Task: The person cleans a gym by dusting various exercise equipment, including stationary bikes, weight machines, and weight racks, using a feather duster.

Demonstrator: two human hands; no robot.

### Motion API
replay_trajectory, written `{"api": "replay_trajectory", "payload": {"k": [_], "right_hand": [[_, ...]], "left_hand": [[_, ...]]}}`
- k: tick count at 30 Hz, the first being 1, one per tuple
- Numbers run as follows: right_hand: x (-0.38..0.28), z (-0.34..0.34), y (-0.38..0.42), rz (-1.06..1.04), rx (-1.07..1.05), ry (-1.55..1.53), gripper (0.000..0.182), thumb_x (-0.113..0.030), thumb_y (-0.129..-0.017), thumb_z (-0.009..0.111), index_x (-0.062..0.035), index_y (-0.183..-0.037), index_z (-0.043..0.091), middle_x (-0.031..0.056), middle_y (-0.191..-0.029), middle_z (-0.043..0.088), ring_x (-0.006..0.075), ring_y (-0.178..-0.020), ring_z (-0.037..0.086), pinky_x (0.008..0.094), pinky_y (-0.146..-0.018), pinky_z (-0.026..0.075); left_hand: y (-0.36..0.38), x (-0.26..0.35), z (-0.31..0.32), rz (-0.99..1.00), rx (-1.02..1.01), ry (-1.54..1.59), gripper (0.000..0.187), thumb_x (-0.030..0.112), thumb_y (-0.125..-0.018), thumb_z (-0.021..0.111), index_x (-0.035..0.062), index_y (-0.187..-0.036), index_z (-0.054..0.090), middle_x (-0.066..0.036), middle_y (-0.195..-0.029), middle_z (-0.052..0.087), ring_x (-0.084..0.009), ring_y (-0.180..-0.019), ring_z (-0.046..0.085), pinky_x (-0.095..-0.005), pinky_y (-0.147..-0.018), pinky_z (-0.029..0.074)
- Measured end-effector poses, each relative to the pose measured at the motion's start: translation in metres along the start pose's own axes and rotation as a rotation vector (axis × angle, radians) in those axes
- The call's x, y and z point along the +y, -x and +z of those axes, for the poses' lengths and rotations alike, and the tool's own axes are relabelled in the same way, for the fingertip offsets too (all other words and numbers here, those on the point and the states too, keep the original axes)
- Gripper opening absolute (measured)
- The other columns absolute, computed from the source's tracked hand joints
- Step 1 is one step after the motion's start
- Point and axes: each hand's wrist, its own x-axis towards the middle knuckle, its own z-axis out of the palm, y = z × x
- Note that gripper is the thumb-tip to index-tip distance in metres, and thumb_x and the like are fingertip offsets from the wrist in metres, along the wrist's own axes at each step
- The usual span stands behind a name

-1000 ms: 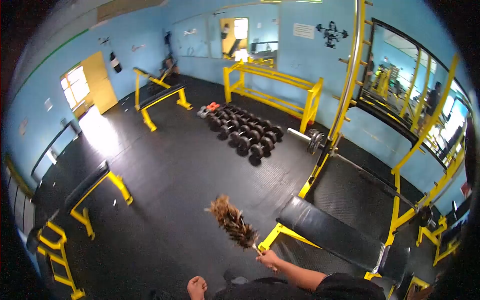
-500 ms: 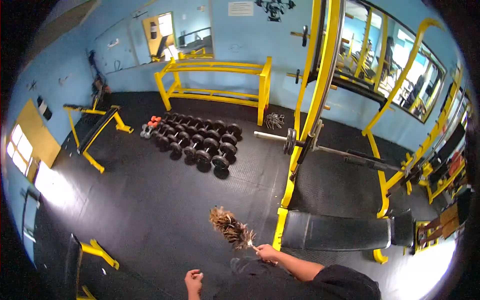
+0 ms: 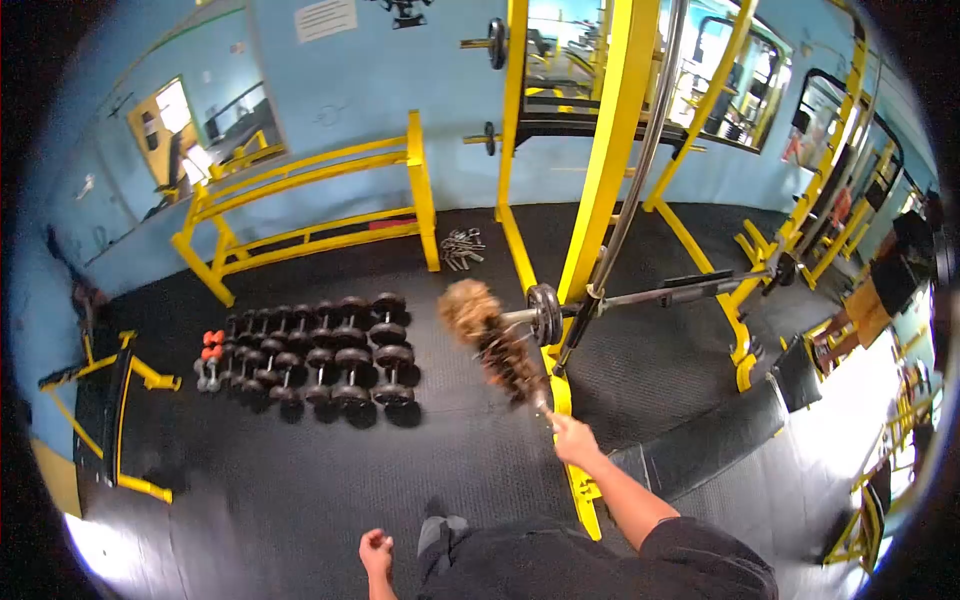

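Note:
My right hand point(image 3: 573, 438) is closed around the handle of a brown feather duster point(image 3: 510, 362), its arm stretched out ahead. The duster's feathers are blurred and point up and to the left. Their upper part overlaps the bare sleeve end of a barbell point(image 3: 660, 296) that carries a black weight plate point(image 3: 545, 314). Low in front of my body, my left hand point(image 3: 376, 552) has its fingers curled in, with nothing showing in them. A yellow rack upright point(image 3: 606, 150) rises just beyond the right hand.
Rows of dumbbells point(image 3: 351, 375) lie on the black floor before a yellow storage rack point(image 3: 418, 200). A padded bench point(image 3: 715, 440) stands at right, another bench point(image 3: 118, 410) at far left. Metal handles point(image 3: 462, 248) lie by the rack. A person point(image 3: 880, 285) is at far right.
My right hand has moved forward and right, lifting the duster from over the floor to the barbell's end. The view has turned right. My left hand stays low, its fingers curled in.

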Motion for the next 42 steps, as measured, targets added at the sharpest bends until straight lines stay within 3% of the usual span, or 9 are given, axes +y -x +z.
{"api": "replay_trajectory", "payload": {"k": [9,13,21,26,29,31,34,39,42], "right_hand": [[-0.028,-0.016,-0.060,0.454,-0.030,0.224,0.025,-0.018,-0.085,0.047,-0.0085,-0.105,0.058,0.0255,-0.090,0.064,0.0432,-0.085,0.062,0.0516,-0.076,0.049],[-0.009,-0.021,-0.081,0.484,0.329,0.158,0.025,-0.020,-0.088,0.043,-0.0094,-0.108,0.054,0.0269,-0.083,0.062,0.0445,-0.079,0.061,0.0543,-0.073,0.048],[0.007,-0.072,-0.114,0.533,0.182,0.165,0.028,-0.014,-0.082,0.048,-0.0108,-0.109,0.054,0.0220,-0.084,0.064,0.0402,-0.075,0.063,0.0501,-0.066,0.050],[0.070,-0.004,-0.005,0.478,0.205,0.222,0.031,-0.011,-0.077,0.050,-0.0134,-0.108,0.055,0.0210,-0.082,0.064,0.0392,-0.074,0.063,0.0502,-0.065,0.049],[0.023,-0.005,0.054,1.110,-0.173,0.230,0.027,-0.013,-0.079,0.049,-0.0119,-0.105,0.057,0.0187,-0.081,0.064,0.0385,-0.077,0.063,0.0471,-0.069,0.050],[-0.011,-0.011,0.072,1.183,-0.260,0.083,0.025,-0.020,-0.083,0.049,-0.0123,-0.104,0.059,0.0179,-0.080,0.064,0.0374,-0.078,0.063,0.0456,-0.070,0.050],[-0.030,0.013,0.071,0.854,-0.038,0.085,0.023,-0.024,-0.084,0.050,-0.0156,-0.100,0.063,0.0177,-0.077,0.064,0.0357,-0.077,0.064,0.0451,-0.067,0.050],[-0.096,-0.037,-0.061,0.864,-0.035,0.106,0.020,-0.020,-0.084,0.052,-0.0147,-0.099,0.065,0.0156,-0.079,0.065,0.0344,-0.074,0.064,0.0435,-0.064,0.051],[-0.099,-0.032,-0.088,0.646,0.282,0.072,0.017,-0.014,-0.086,0.053,-0.0097,-0.098,0.064,0.0174,-0.081,0.064,0.0374,-0.074,0.062,0.0423,-0.062,0.051]], "left_hand": [[-0.173,0.235,0.127,0.115,-0.503,-0.248,0.045,0.000,-0.073,0.071,0.0029,-0.114,0.052,-0.012,-0.104,0.057,-0.0200,-0.091,0.057,-0.0324,-0.077,0.050],[-0.250,0.247,0.213,0.203,-0.588,-0.260,0.040,0.007,-0.073,0.074,0.0021,-0.108,0.055,-0.008,-0.093,0.059,-0.0160,-0.083,0.058,-0.0301,-0.070,0.049],[-0.217,0.337,0.380,0.188,-0.991,-0.625,0.044,0.016,-0.076,0.074,-0.0003,-0.113,0.055,-0.009,-0.094,0.063,-0.0176,-0.083,0.060,-0.0305,-0.074,0.049],[-0.250,0.367,0.443,0.358,-1.041,-0.868,0.051,0.024,-0.076,0.073,0.0001,-0.117,0.054,-0.012,-0.097,0.064,-0.0211,-0.088,0.062,-0.0322,-0.077,0.049],[-0.277,0.366,0.468,0.389,-1.064,-0.877,0.053,0.028,-0.076,0.072,0.0003,-0.118,0.054,-0.014,-0.097,0.065,-0.0235,-0.090,0.063,-0.0335,-0.079,0.049],[-0.297,0.361,0.479,0.344,-1.106,-0.889,0.053,0.029,-0.076,0.071,0.0004,-0.118,0.054,-0.014,-0.098,0.065,-0.0238,-0.090,0.063,-0.0331,-0.081,0.048],[-0.296,0.372,0.487,0.361,-1.103,-1.051,0.058,0.033,-0.075,0.071,0.0012,-0.121,0.054,-0.018,-0.109,0.062,-0.0291,-0.101,0.060,-0.0361,-0.089,0.046],[-0.319,0.366,0.480,0.357,-1.058,-1.288,0.068,0.047,-0.076,0.066,0.0019,-0.125,0.051,-0.022,-0.118,0.057,-0.0350,-0.114,0.053,-0.0400,-0.098,0.041],[-0.354,0.344,0.479,0.107,-1.069,-0.880,0.080,0.059,-0.078,0.059,-0.0007,-0.130,0.045,-0.025,-0.128,0.049,-0.0345,-0.124,0.044,-0.0379,-0.101,0.037]]}}
